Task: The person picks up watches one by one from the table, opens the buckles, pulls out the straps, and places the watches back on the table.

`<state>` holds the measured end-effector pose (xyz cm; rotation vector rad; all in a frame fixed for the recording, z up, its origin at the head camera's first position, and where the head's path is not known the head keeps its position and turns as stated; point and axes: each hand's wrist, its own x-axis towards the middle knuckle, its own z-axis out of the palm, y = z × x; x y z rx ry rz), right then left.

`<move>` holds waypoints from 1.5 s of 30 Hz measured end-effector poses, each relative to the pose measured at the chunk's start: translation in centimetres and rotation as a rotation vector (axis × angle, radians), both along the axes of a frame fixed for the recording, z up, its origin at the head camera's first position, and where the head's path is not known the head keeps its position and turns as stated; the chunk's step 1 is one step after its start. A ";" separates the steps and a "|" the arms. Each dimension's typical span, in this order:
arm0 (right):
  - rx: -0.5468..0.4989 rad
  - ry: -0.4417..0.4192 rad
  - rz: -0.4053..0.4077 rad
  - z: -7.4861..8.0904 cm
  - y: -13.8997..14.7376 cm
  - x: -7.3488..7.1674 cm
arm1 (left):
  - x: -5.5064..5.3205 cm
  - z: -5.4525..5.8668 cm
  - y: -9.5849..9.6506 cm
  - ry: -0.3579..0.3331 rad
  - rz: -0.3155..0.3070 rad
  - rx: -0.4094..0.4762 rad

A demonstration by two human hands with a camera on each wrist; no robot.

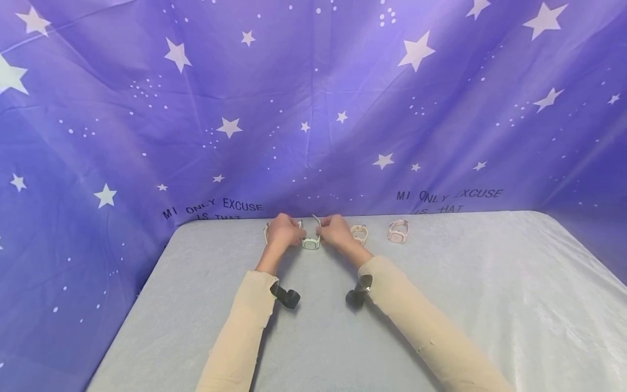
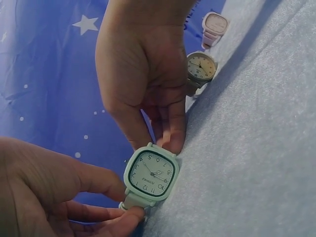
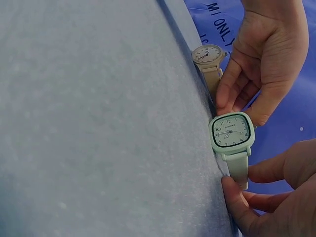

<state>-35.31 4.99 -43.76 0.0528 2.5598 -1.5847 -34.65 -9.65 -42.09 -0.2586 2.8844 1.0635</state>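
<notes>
A mint-green wristwatch (image 1: 310,244) with a squarish case is held between both hands near the table's back edge, its dial facing the wearer. My left hand (image 1: 286,231) pinches the strap on the 12 side, thumb and fingers close to the case in the left wrist view. On the 6 side, the fingers and thumb of my right hand (image 1: 335,231) pinch the other strap (image 3: 238,169). One strap's free end sticks up between the hands in the head view.
A beige round-dialled watch (image 1: 360,234) stands just right of my right hand, and a pink watch (image 1: 398,234) farther right. Another beige watch (image 3: 207,54) is partly hidden by my left hand. A purple starred curtain (image 1: 313,136) hangs behind the grey-clothed table (image 1: 465,305).
</notes>
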 end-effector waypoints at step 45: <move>0.715 0.730 0.359 3.2 12.2 1.8 | 0.1 1.8 4.9 0.462 -0.749 -0.420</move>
